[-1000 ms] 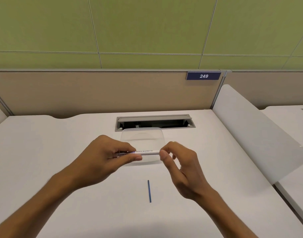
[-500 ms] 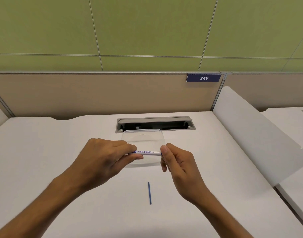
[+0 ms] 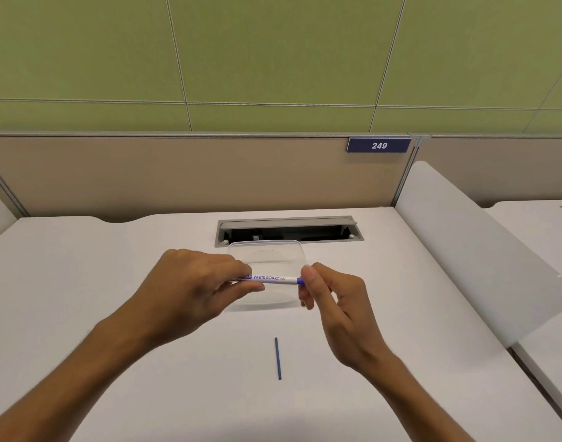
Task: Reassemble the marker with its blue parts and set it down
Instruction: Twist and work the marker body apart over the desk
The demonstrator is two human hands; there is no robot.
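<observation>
I hold a white marker barrel printed "WHITE BOARD" level above the desk. My left hand grips its left end. My right hand pinches a small blue piece at the barrel's right end between thumb and fingertips. A thin blue rod lies loose on the white desk, in front of both hands and pointing away from me.
A clear plastic container rests on the desk right behind the marker. Behind it is a grey cable slot in the desk. A beige partition closes the back, and a white side panel stands at the right.
The marker has turned so its print faces me, and a blue piece now shows at its right end under my right fingertips. Both hands stayed in about the same place.
</observation>
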